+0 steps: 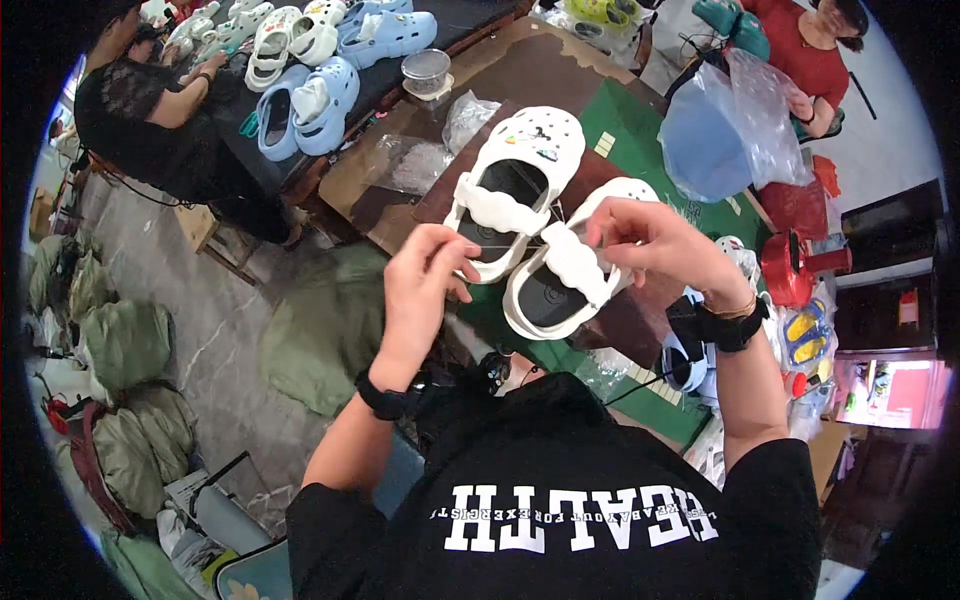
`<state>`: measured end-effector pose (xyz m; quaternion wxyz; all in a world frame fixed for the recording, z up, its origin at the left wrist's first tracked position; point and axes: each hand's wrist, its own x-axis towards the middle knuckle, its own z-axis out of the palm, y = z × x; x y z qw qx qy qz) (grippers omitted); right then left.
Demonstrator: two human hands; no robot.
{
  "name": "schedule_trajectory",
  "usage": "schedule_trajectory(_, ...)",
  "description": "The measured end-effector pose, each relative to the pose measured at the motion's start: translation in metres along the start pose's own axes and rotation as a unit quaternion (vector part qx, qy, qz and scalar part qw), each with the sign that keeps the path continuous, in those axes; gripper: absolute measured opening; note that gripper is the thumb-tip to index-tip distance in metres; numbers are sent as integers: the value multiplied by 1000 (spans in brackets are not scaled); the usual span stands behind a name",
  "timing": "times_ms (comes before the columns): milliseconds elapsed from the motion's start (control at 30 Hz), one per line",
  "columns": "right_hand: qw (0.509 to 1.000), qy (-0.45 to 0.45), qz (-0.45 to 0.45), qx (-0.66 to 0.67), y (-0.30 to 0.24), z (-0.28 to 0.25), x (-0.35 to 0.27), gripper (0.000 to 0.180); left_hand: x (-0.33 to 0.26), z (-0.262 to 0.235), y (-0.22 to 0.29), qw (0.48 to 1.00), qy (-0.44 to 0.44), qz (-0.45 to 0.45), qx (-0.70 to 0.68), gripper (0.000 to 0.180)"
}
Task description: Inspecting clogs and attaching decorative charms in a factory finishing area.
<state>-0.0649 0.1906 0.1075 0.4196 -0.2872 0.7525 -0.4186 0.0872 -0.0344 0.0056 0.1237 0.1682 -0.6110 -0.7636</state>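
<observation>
A pair of white clogs (535,150) lies side by side in front of me, with dark insoles, heel straps and small charms on the toe of the left one. My left hand (425,280) is beside the heel of the left clog, its fingers curled in a pinch. Over the outer side of the right clog (545,300) is my right hand (665,245), with thumb and fingers bent close together near the strap (572,258). A thin pale line seems to run across the heels between the hands. What the fingertips hold is too small to make out.
Blue clogs (310,105) and more white ones stand on the dark table at the upper left, where a person (165,120) works. A round clear tub (427,75) and plastic bags lie beyond my clogs. Another person in red (805,60) sits at the upper right.
</observation>
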Motion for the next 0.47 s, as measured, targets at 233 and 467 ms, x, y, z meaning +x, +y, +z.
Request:
schedule_trajectory(233,993,-82,31,-85,13,-9,-16,11,0,-2,12,987,-51,-38,-151,13)
schedule_trajectory(467,992,-121,-20,-17,28,-24,-39,14,5,-26,3,978,-20,-10,-210,15)
